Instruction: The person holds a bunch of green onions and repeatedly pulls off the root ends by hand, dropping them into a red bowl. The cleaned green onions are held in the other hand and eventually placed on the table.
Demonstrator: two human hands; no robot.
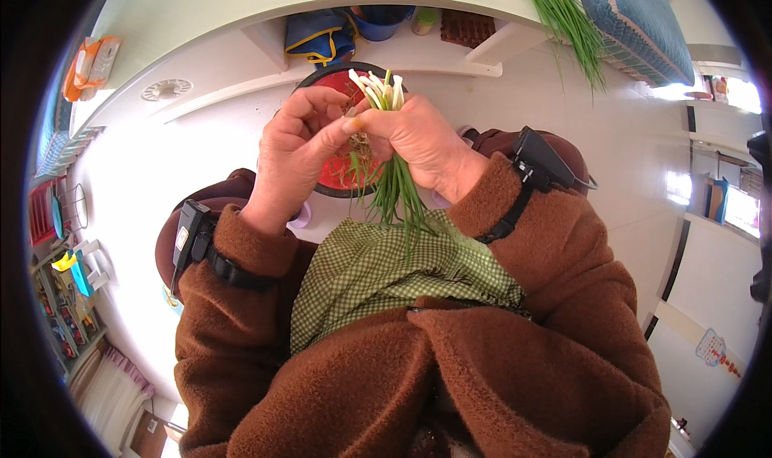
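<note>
My right hand point(430, 144) is closed around a bunch of thin scallions point(402, 197). Their white ends stick up above the thumb, and the green leaves hang down toward my lap. Close against it, my left hand point(297, 148) pinches with thumb and forefinger near the bunch; what lies between the fingertips is too small to make out. Beneath both hands on the floor stands a round red basin with a black rim point(331, 191). Stringy brownish roots and green scraps point(347, 168) show in it, partly covered by my hands.
A pale table point(241, 8) curves across the front. More long green scallions point(567, 20) hang over its edge beside a blue quilted cushion point(635, 24). Under it are a blue bag with yellow trim point(318, 33) and a blue bucket point(379, 30). A green checked apron point(386, 277) covers my lap.
</note>
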